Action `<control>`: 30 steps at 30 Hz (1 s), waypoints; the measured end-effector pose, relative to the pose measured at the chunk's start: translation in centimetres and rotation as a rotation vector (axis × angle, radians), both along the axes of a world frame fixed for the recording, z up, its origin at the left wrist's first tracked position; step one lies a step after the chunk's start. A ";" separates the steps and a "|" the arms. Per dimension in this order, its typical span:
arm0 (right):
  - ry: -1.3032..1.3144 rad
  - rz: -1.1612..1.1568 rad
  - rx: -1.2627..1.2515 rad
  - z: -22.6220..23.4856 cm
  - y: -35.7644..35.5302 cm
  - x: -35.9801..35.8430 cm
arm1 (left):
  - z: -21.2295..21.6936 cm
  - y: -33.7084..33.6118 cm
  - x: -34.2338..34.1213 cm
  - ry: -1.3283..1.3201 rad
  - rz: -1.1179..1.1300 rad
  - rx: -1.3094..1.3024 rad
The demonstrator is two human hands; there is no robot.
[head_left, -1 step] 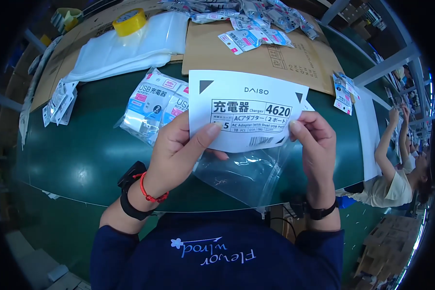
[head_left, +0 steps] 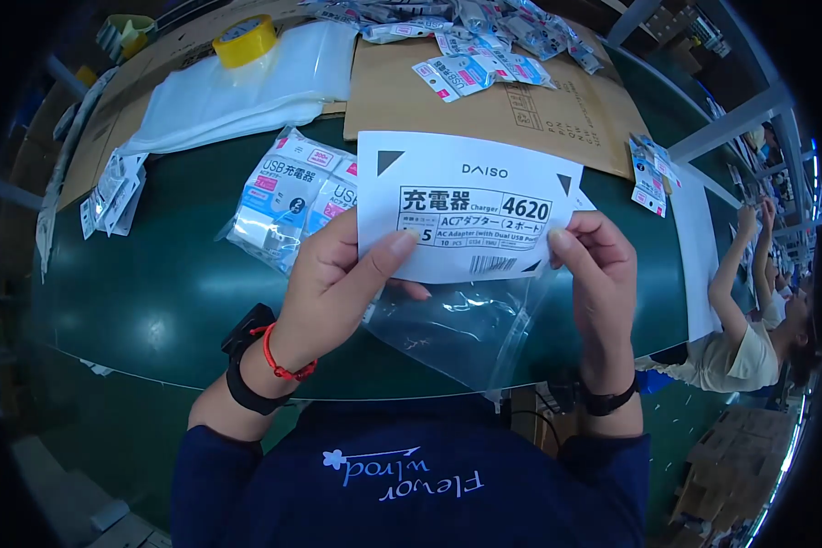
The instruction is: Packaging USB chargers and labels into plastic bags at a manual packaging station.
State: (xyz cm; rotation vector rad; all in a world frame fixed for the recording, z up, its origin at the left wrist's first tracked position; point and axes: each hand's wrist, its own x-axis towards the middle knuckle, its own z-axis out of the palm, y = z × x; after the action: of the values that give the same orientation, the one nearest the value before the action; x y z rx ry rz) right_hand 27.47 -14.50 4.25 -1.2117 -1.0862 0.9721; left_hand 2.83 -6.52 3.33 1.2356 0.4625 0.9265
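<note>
A white printed label sheet (head_left: 470,183) with black corner triangles and a barcode is held up in front of me. My left hand (head_left: 342,274) pinches its left edge, thumb on the front and fingers behind. At the right edge, my right hand (head_left: 598,265) grips the same sheet between thumb and bent fingers. Below it a clear plastic bag (head_left: 457,333) hangs over the table; its top is hidden by the sheet. Just left of the sheet lies a clear bag of charger packs (head_left: 283,196) with white, blue and pink cards, partly covered by my left hand.
On the green table (head_left: 155,283) a stack of clear bags (head_left: 237,100) carries a yellow tape roll (head_left: 246,42). Loose charger packs (head_left: 461,75) pile on a cardboard sheet (head_left: 393,105). More packs hang at both sides. A co-worker (head_left: 744,338) is at the right, beside a metal frame (head_left: 731,123).
</note>
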 end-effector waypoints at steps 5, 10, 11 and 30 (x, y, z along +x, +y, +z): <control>-0.153 -0.068 0.005 -0.9 -1.2 -0.2 | -0.9 0.7 -0.4 0.113 -0.002 0.041; -0.031 -0.092 -0.098 -1.5 -2.9 0.5 | -0.9 0.1 0.3 0.217 -0.014 0.061; -0.027 -0.110 -0.135 -1.4 -3.3 0.5 | -0.8 0.0 0.3 0.220 -0.015 0.052; 0.156 -0.045 -0.596 -5.1 -7.7 2.3 | -4.0 7.4 -8.7 0.204 0.794 0.324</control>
State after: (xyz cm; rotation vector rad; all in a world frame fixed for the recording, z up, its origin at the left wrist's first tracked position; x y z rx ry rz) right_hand 29.73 -22.25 -0.87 -1.5939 -0.6551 1.3859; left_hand -5.85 0.92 -0.66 1.4699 1.0395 1.5953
